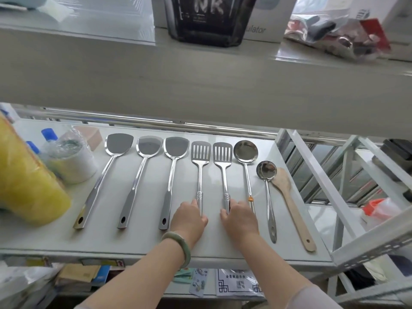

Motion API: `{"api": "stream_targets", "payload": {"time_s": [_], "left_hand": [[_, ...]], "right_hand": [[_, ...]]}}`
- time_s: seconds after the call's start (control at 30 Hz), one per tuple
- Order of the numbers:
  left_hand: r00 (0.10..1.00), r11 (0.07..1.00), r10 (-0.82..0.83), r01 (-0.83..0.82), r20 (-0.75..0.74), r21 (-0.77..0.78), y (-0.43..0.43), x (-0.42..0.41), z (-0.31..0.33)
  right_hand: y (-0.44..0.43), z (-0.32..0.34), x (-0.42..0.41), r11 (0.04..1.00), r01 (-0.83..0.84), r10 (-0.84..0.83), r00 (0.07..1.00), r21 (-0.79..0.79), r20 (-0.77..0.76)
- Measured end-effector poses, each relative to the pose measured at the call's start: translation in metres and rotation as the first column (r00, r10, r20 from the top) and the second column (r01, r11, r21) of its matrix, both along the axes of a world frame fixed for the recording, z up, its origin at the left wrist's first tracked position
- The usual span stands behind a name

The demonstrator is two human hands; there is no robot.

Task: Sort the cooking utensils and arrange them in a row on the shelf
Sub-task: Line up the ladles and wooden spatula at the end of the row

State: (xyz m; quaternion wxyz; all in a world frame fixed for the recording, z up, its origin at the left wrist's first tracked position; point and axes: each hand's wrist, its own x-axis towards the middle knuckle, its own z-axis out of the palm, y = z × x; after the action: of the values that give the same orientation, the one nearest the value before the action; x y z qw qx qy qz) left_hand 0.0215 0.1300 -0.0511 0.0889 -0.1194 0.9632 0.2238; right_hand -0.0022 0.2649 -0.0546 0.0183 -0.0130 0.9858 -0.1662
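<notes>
Each grip closes on 1 slotted spatula: left hand (189,219), right hand (239,218); slide both handles parallel, lower centre.

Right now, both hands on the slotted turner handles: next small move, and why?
Probably nudge the small ladle and wooden spatula apart and up. Their heads touch and sit lower than the rest, while the slotted turners under the left hand and right hand already look parallel and level.
</notes>
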Motion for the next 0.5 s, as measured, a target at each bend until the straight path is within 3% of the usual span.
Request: {"api": "stream_targets", "payload": {"time_s": [0.1,0.2,0.37,0.5], "left_hand": [[0.993,0.997,-0.038,0.031,-0.112,-0.067,0.005,0.003,0.004],[0.948,0.990,-0.127,0.141,-0.292,0.029,0.027,0.004,0.016],[0.947,0.935,-0.215,0.270,-0.239,0.229,0.081,0.003,0.027],[0.965,0.948,-0.228,0.250,-0.129,0.195,0.105,0.002,0.021]], "right_hand": [[0.010,0.005,0.002,0.991,0.000,-0.021,0.986,-0.131,-0.165],[0.041,0.008,-0.004,0.976,0.039,-0.102,0.950,-0.214,-0.295],[0.100,0.009,-0.007,0.964,0.236,-0.246,0.966,-0.125,-0.075],[0.111,0.003,0.003,0.972,0.217,-0.214,0.976,-0.094,0.040]]}}
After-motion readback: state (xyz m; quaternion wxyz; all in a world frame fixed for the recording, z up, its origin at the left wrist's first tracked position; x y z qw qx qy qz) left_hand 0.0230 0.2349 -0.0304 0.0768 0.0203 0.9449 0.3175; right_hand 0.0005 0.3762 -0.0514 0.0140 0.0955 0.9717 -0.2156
